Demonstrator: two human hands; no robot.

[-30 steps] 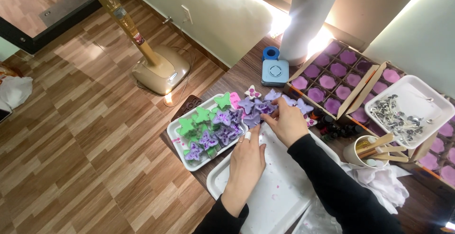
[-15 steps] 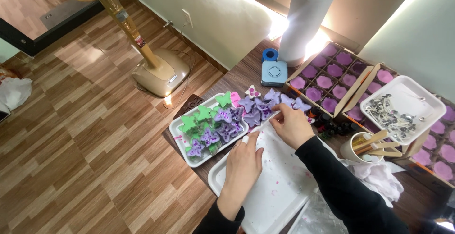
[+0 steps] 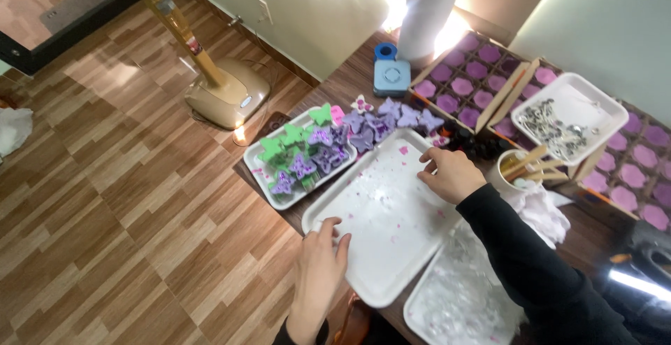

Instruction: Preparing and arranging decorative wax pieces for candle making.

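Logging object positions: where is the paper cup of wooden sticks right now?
The paper cup stands right of the right hand, just below the small white tray.

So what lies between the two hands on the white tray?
In the head view, only bare tray surface, speckled with small pink flecks, separates left hand from right hand.
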